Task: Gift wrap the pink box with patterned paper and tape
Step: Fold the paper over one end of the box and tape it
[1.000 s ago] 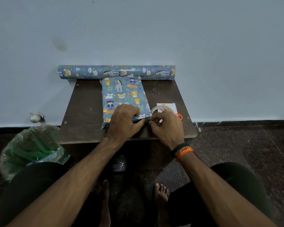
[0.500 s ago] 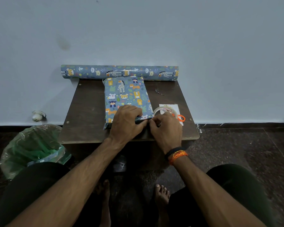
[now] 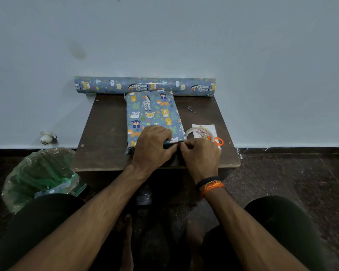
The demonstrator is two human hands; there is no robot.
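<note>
Probably light but stiff under thin, crease-prone paper, the box (image 3: 152, 114) is pressed flat by the left hand (image 3: 152, 146) while the near flap (image 3: 173, 141) is pinched in the right hand (image 3: 201, 155), the best grip.

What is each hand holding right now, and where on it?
The left hand presses down on the near end of the wrapped box. The right hand pinches the paper fold at the box's near right corner.

Pale wall (image 3: 164, 36), dark (perhaps stone) floor (image 3: 301, 182), brown table (image 3: 104, 133).
</note>
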